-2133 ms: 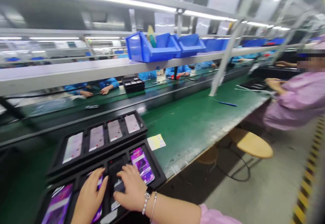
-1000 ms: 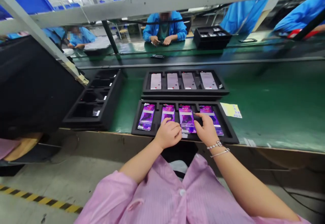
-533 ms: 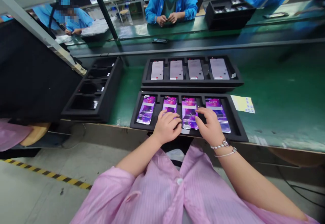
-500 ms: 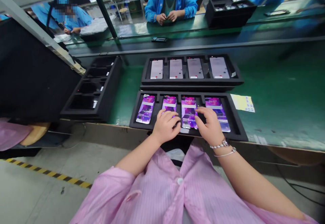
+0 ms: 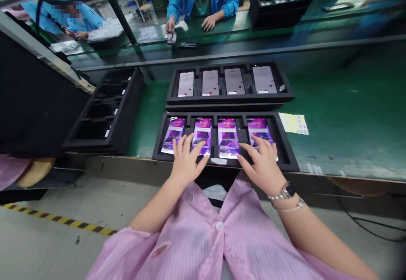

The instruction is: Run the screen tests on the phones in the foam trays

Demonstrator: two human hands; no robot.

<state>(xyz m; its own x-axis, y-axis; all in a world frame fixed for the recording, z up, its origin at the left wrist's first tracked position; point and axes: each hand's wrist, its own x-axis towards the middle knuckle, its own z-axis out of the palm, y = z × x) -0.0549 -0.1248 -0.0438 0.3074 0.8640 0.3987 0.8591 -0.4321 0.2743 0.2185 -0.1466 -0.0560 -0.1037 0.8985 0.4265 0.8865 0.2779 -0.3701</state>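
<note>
In front of me a black foam tray (image 5: 218, 115) holds a row of smartphones with lit purple screens reading 14:07. My left hand (image 5: 187, 161) is open, fingers spread over the gap between the leftmost phone (image 5: 174, 133) and the second phone (image 5: 202, 134). My right hand (image 5: 262, 163), also open, has its fingers over the lower part of the rightmost phone (image 5: 257, 128). Its thumb and index finger lie beside the third phone (image 5: 227, 138). Whether the fingertips touch the glass I cannot tell. The phones' lower parts are partly hidden by my hands.
Behind stands another black tray (image 5: 230, 99) of phones with pale screens. At left is a dark tray (image 5: 122, 132) of phones with black screens. A yellow paper sheet (image 5: 293, 123) lies right of the near tray. Across the bench a person in blue (image 5: 203, 1) holds a small device (image 5: 171, 38).
My left hand has moved left and spread its fingers. My right hand has shifted right, from the third phone's edge to the rightmost phone. The person opposite has taken a device in one hand.
</note>
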